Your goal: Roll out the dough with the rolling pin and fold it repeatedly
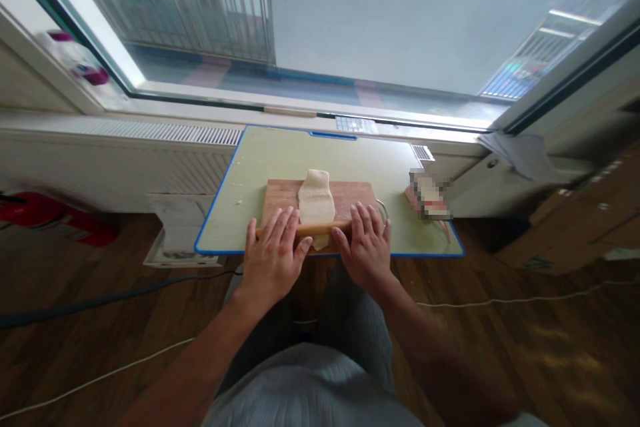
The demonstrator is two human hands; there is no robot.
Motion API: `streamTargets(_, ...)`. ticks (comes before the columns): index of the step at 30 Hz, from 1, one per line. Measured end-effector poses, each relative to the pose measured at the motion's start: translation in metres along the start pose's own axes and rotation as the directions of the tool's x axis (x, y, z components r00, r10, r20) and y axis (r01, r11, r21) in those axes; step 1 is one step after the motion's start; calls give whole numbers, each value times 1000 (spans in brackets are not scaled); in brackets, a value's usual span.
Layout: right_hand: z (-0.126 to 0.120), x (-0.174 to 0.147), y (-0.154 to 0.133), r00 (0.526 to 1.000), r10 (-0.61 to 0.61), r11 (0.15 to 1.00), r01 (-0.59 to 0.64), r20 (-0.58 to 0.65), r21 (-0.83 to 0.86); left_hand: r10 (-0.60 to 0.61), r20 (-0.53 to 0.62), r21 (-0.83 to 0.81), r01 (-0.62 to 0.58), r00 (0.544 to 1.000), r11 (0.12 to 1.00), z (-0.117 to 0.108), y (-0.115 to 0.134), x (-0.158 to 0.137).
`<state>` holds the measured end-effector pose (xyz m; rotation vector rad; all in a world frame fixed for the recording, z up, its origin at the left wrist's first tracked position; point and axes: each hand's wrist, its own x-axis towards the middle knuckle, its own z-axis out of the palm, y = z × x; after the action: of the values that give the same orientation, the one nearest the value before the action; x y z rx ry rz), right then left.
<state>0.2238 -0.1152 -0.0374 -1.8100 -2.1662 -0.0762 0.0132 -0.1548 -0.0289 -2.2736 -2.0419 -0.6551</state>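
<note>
A wooden rolling pin (320,229) lies crosswise over a long strip of pale dough (316,197). Under the dough is a wooden board (283,195) with a metal ring handle (383,209) at its right side. My left hand (275,247) rests open on the pin's left end, fingers stretched flat across it. On the right end, my right hand (365,240) presses likewise, open with fingers extended and thumb pointing inward. The pin covers a band of dough, and a short end shows on the near side.
A pale green mat (280,147) with a blue rim carries the board. A small, pixelated package (430,197) lies on its right. Behind runs a radiator (190,133) under a large window. A red fire extinguisher (55,213) is at left, cardboard boxes (575,220) at right. Cables cross the floor.
</note>
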Motion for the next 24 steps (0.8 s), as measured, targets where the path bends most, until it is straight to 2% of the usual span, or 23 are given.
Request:
streamTargets(6,-11,66,-13,984,45,999,-44,174,-6,-94,52,38,92,994,995,8,-12,61)
streamTargets(10,-15,87,-17,984,42,999,-45,174,11,-116,44,59,114,992,992,10,-17,82)
streamTargets(14,-10,61,-12,992,18,999,-23,121,41,-76,48,38,74,996,996,6,-12,60)
streamTargets(18,-2,5,-3,1000,-8,999,9,-14,46,-13,33,11,12,999,1000,-2,-4,13)
streamTargets(21,2,-32,1,997,-51,997,54,-59,46,28,37,-6,-27,999,1000,-5,0,-17)
streamTargets(24,5,-46,2,995,-58,997,61,-79,37,41,30,-13,-40,999,999,-4,-1,-28)
